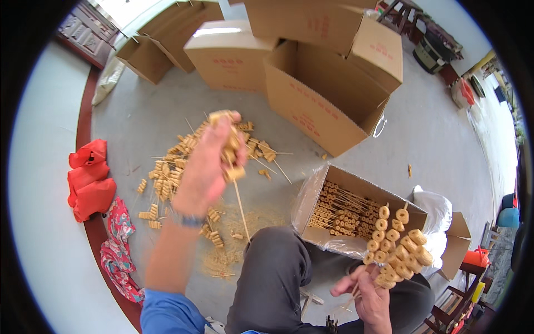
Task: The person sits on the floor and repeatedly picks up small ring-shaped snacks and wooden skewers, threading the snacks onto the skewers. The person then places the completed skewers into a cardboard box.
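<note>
My left hand (206, 164), a little blurred, is closed round a skewer of golden ring-shaped pieces (235, 174) above the floor pile. Its bare stick points down toward my knee. In my right hand (370, 298), low at the right, is a bunch of skewers (409, 256) threaded with the same rings, gripped by the sticks with the rings fanned upward. Beyond that hand stands a plastic-lined cardboard box (384, 193), where rows of skewers (347, 209) lie. A loose pile of skewers (169, 172) spreads over the floor under and beside my left hand.
Large cardboard boxes stand at the back, one open box (311, 106) nearest. Crumbs (228, 256) litter the floor before my knee (275, 261). Red bags (92, 181) and flowered cloth (118, 250) lie along the left wall. White plastic (436, 209) bunches beside the lined box.
</note>
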A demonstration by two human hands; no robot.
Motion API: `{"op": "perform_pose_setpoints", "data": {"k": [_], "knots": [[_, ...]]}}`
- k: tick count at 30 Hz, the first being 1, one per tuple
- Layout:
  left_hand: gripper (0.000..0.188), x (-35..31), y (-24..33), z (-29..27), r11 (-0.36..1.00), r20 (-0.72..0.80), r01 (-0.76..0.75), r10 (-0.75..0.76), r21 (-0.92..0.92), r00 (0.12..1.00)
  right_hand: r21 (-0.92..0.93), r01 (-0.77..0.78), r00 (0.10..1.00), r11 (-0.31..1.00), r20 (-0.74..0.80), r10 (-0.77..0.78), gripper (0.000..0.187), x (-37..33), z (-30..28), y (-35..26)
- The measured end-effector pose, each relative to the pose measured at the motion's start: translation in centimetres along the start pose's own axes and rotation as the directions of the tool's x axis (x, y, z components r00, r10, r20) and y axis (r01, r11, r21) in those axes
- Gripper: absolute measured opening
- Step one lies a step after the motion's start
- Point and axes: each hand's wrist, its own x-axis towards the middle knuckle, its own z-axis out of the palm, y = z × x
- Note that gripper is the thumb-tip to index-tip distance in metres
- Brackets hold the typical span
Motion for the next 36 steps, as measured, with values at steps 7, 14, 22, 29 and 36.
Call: {"op": "perform_pose_setpoints", "data": {"k": [7, 14, 22, 29, 36], "knots": [[0.046, -14.9, 2.0, 8.9, 0.949, 0.028, 0.080, -0.076, -0.304, 0.997, 0.072, 0.243, 0.967, 0.967, 0.061, -0.248, 0.025, -4.5, 6.0, 0.0], [0.042, -22.4, -2.7, 14.1, 0.983, -0.006, 0.008, -0.009, -0.185, 1.000, 0.083, 0.048, 0.986, 0.995, 0.153, -0.060, 0.028, -10.2, 5.6, 2.0], [0.050, -27.5, -5.3, 15.8, 0.984, 0.219, 0.060, -0.022, -0.166, 0.976, 0.351, 0.038, 0.974, 0.936, 0.197, -0.113, 0.020, -14.7, 1.9, 3.4], [0.069, -30.5, -6.2, 16.5, 0.968, 0.431, 0.235, -0.174, -0.091, 0.885, 0.399, 0.030, 0.980, 0.917, 0.170, -0.106, 0.024, -16.7, -0.1, 4.6], [0.052, -31.1, -7.2, 15.5, 0.972, 0.469, 0.232, -0.191, -0.030, 0.862, 0.356, 0.077, 0.983, 0.931, 0.130, -0.130, 0.022, -17.5, -0.2, 4.9]]}}
